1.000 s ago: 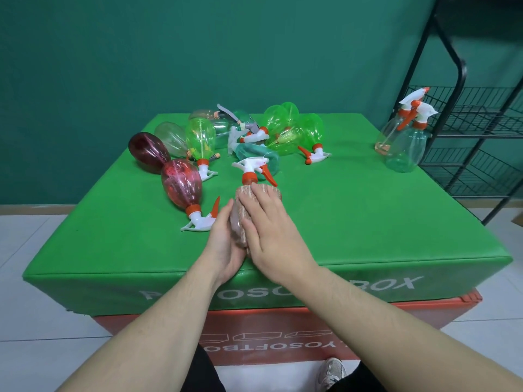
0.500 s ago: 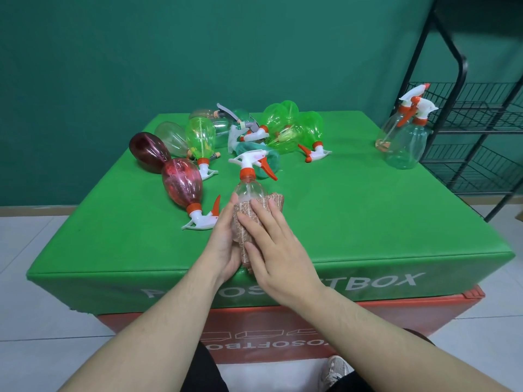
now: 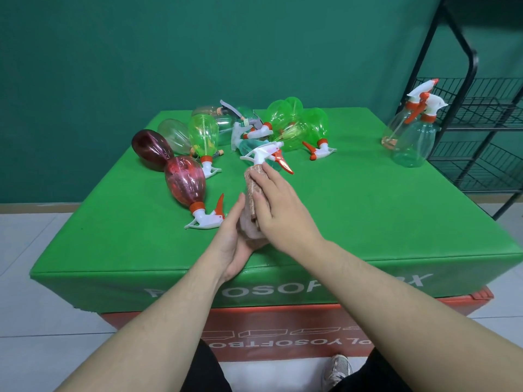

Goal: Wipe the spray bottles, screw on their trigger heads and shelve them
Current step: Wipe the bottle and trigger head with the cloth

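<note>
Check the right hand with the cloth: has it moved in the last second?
Yes. The right hand slid the cloth up the bottle, ending against its trigger head.

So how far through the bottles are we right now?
Nothing is on the black rack yet. Two clear bottles with trigger heads stand upright at the table's right edge beside it, seemingly finished. In hand: the left hand holds a bottle while the right hand presses a brown cloth over it. The pile of lying bottles remains.

Bare green surface (image 3: 353, 210) lies open on the right up to two upright clear bottles (image 3: 410, 140); fallen bottles (image 3: 254, 134) crowd the far left
</note>
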`<state>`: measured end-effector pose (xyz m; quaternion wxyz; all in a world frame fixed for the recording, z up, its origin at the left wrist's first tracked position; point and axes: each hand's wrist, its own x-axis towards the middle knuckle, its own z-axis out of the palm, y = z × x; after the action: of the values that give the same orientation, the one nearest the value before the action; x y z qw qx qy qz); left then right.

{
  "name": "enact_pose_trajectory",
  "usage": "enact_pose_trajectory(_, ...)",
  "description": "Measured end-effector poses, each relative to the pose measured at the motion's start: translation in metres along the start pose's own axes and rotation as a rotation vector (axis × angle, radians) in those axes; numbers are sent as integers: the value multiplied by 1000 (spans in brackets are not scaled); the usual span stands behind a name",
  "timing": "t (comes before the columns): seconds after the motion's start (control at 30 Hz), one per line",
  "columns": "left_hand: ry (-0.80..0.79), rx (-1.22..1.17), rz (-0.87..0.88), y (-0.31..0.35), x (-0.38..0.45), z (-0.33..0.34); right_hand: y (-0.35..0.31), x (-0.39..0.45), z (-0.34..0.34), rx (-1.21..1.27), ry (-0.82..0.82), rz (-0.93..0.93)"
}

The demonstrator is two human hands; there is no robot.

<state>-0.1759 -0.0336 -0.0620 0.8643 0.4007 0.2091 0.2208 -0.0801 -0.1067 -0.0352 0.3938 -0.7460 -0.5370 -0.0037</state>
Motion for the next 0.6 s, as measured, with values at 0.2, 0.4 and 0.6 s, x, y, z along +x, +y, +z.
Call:
enact_pose_trajectory(0.2, 0, 3, -4, 0, 0, -2, -4, 15, 0, 73, -36, 139)
enact_pose_trajectory(0.4, 38, -44, 7, -2, 3, -3, -6, -5, 9, 69, -2, 74)
enact_pose_trajectory(0.6, 56, -34, 18, -3, 4, -1, 2, -34, 17, -7, -18, -33)
